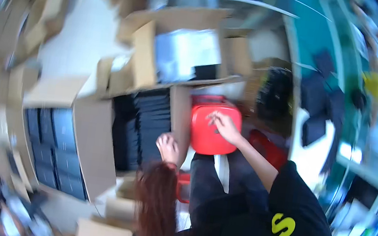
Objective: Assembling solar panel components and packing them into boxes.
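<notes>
My left hand (167, 147) is over the right side of an open cardboard box (181, 112), its fingers loosely bent and apart, with nothing seen in them. Inside that box lie stacked flat black items (151, 113) in rows; motion blur hides their exact kind. Over a red plastic stool (212, 142) hovers my right hand (225, 126). Its fingers are partly curled but apart, and no object shows between them. Whether either hand touches the surface under it, I cannot tell.
Left stands another open box (94, 146) of dark packs (58, 148). A box (144, 55) holding white sheets (181, 52) stands beyond. A black plastic bag (273, 95) and a red object (266, 147) are to the right. A person in yellow (374, 85) is at far right.
</notes>
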Demonstrator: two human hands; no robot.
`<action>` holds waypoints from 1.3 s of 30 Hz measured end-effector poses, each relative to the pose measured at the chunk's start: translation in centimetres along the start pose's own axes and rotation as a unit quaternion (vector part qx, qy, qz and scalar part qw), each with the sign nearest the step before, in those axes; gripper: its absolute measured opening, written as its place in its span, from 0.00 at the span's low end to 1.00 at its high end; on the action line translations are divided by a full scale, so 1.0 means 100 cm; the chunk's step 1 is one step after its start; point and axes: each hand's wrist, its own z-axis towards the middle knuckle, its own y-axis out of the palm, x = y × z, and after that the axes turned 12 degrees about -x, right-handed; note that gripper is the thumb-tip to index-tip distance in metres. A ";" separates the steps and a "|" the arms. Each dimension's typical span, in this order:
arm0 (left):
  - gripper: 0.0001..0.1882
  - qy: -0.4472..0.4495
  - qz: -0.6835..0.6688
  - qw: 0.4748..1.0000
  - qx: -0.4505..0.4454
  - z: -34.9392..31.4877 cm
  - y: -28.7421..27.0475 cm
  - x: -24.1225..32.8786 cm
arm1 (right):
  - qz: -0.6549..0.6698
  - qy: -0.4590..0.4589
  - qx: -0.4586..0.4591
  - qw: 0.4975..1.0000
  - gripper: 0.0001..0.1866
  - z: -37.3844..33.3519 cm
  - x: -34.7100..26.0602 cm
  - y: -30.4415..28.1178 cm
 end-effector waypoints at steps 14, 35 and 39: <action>0.09 0.314 -0.233 0.851 -0.352 0.068 0.051 0.424 | 0.354 -0.013 0.551 0.756 0.16 -0.349 0.090 -0.125; 0.34 0.122 -0.275 0.862 -0.409 0.084 0.174 0.533 | 0.246 0.031 0.554 0.795 0.35 -0.318 0.168 -0.239; 0.35 0.392 -0.310 0.773 -0.391 0.043 0.152 0.538 | 0.227 -0.126 0.562 0.785 0.32 -0.363 0.180 -0.206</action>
